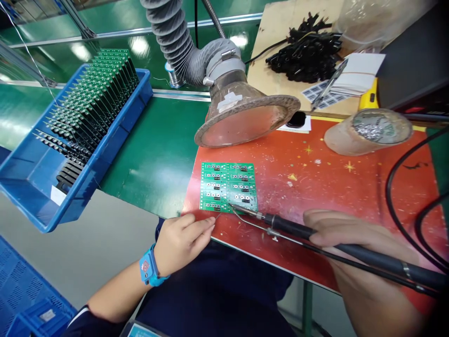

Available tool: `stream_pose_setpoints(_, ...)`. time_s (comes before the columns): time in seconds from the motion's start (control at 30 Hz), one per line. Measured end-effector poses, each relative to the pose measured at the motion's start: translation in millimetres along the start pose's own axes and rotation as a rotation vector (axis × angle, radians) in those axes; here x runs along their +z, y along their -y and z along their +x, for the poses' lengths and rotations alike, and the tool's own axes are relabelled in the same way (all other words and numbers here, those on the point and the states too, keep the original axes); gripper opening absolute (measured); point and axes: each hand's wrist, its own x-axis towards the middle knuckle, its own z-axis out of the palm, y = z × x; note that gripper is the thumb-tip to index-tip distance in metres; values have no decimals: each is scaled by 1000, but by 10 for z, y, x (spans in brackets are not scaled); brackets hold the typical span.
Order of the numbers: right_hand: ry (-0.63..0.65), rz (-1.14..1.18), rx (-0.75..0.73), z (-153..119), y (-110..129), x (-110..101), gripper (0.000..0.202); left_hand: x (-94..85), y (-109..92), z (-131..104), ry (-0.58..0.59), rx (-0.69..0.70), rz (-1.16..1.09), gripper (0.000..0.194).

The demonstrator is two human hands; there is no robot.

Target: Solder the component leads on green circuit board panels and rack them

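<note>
A green circuit board (214,180) with rows of small parts lies flat on the red mat. My right hand (354,234) is wrapped round a soldering iron (291,226), which has a thin bent metal feed tube (250,223) clamped along it. The iron's tip rests at the board's lower edge, near its middle. Close to the same edge, my left hand (184,243) pinches a thin wire (219,216) between thumb and forefinger; only a short end shows. A blue wrist strap (150,267) is round my left wrist.
A fume extraction hood (245,117) hangs just beyond the board. Blue tray (115,140) at left holds upright circuit boards (94,89). A tip-cleaning cup (365,133), black cables (396,187) and a bundle of black leads (305,51) are at right. Solder spool (174,76) stands behind.
</note>
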Motion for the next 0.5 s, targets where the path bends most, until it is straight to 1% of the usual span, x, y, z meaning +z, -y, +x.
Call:
stream_pose_setpoints(0.07,49,29,12,8,16,5,18,25,1,0,11,0,14,16)
stream_pose_setpoints(0.13,129,75,-50,52,-43,2,16,45,3,-4,21,-1,18,17)
stream_pose_setpoints(0.27,286,210,-286,166,-266,-15,14,69,5,-5,14,-9,9,17)
stream_pose_setpoints(0.33,310,242,-333,202,-355,-17,14,83,6,9,18,-12,6,17)
stream_pose_setpoints(0.4,317,259,-366,218,-392,-13,13,102,6,32,23,-16,9,18)
stream_pose_setpoints(0.5,320,266,-370,203,-344,-1,12,139,4,69,12,-25,25,19)
